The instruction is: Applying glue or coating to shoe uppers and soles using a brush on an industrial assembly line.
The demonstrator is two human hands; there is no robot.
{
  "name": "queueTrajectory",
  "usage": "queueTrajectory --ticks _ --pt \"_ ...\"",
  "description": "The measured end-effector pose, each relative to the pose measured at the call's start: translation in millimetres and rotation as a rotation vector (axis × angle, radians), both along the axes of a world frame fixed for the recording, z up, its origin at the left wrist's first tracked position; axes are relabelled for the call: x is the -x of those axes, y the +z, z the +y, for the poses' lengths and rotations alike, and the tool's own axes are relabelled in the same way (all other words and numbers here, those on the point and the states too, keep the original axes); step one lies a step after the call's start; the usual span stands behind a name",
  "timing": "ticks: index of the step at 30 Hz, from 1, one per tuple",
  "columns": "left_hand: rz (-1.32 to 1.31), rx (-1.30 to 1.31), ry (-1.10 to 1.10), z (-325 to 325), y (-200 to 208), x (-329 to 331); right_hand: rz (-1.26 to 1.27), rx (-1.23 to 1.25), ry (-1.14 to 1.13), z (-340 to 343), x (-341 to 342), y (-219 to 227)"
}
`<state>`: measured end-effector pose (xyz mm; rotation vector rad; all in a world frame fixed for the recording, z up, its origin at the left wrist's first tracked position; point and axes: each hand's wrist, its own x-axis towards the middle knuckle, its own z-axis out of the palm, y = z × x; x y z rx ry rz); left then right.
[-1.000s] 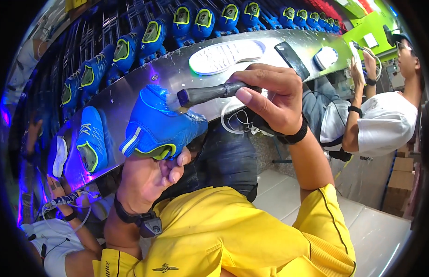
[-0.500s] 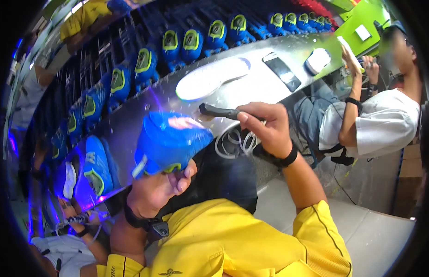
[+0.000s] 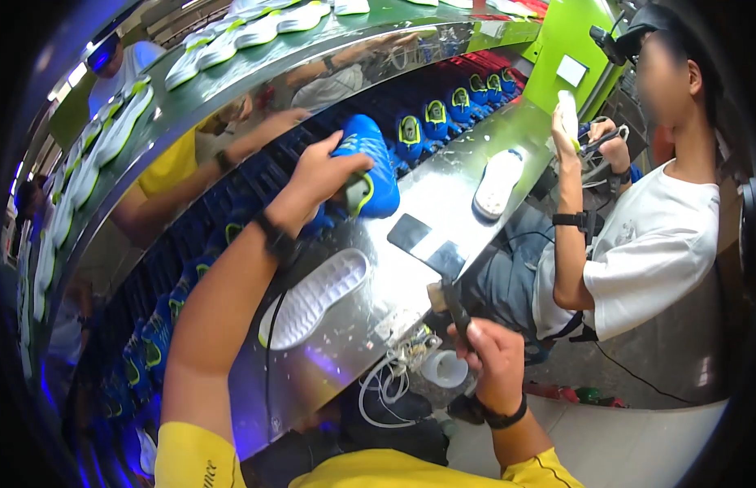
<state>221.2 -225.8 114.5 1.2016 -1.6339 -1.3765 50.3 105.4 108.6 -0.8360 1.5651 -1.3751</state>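
Observation:
My left hand [image 3: 317,175] reaches far across the bench and is closed around a blue shoe upper [image 3: 380,175] with a lime-lined opening, beside the row of similar blue uppers [image 3: 436,119]. In my right hand [image 3: 493,358], near the bench's front edge, is a brush [image 3: 455,307] with a dark handle and a pale, blunt end pointing up. Between my arms a white shoe sole [image 3: 317,297] with lime at its edge lies on the metal bench [image 3: 337,362]. A dark phone [image 3: 410,232] crossed by glare lies beyond it.
A raised green conveyor [image 3: 162,122] behind carries several white soles [image 3: 268,31]. At right sits a co-worker [image 3: 646,236] holding a sole, with another sole [image 3: 498,183] on the bench. A white cup [image 3: 445,368] and clear tubing [image 3: 384,390] are near my right hand.
My left hand has gone from close to my body out to the far row, a blue upper in its grip. My right hand has lowered with the brush. The view has shifted.

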Motion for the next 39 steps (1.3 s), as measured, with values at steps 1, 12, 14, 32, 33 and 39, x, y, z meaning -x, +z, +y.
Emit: queueTrajectory --ticks 1,12,14,32,33,39 --pt "-0.255 0.164 0.029 -38.6 -9.4 21.0 -0.001 -0.016 -0.011 0.7 1.2 -4.0" --pt "-0.949 0.468 -0.079 -168.2 -110.8 103.6 -0.082 -0.177 -0.028 -15.9 -4.7 -43.2" --pt "-0.893 0.551 0.035 -165.2 -100.6 92.3 -0.078 -0.195 -0.020 -18.5 -5.8 -42.8" --pt "0.657 -0.547 0.084 101.1 -17.9 -185.9 -0.040 -0.080 0.242 42.8 -61.3 -4.9" --pt "0.723 -0.533 0.076 141.3 -17.3 -210.4 -0.082 -0.058 0.285 45.1 -70.6 -3.7" --pt "0.773 -0.488 0.313 342.7 -8.3 -311.5 -0.028 -0.036 0.543 54.1 -145.9 -10.6"
